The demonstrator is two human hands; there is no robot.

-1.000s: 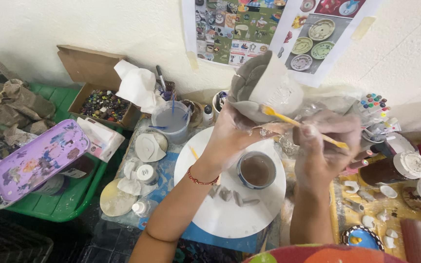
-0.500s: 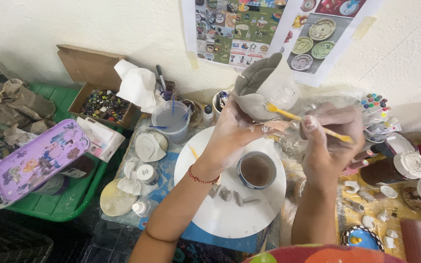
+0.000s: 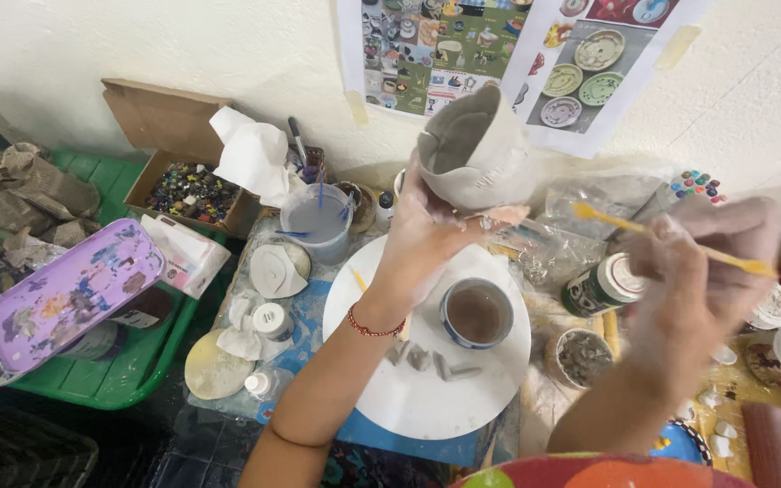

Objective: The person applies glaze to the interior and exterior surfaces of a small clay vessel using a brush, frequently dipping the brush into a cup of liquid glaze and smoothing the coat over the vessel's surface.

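Left hand (image 3: 422, 237) raised, fingers wrapped round grey clay cup (image 3: 474, 149), held tilted above white round board (image 3: 427, 361). Right hand (image 3: 702, 262) blurred, fingers pinched on yellow brush (image 3: 671, 239), well right of cup. Small bowl (image 3: 475, 313) on board below.

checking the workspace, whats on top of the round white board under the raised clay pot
On the white board sit a blue-rimmed bowl of brownish liquid and a few small grey clay pieces. The left hand and forearm cover part of its upper left area.
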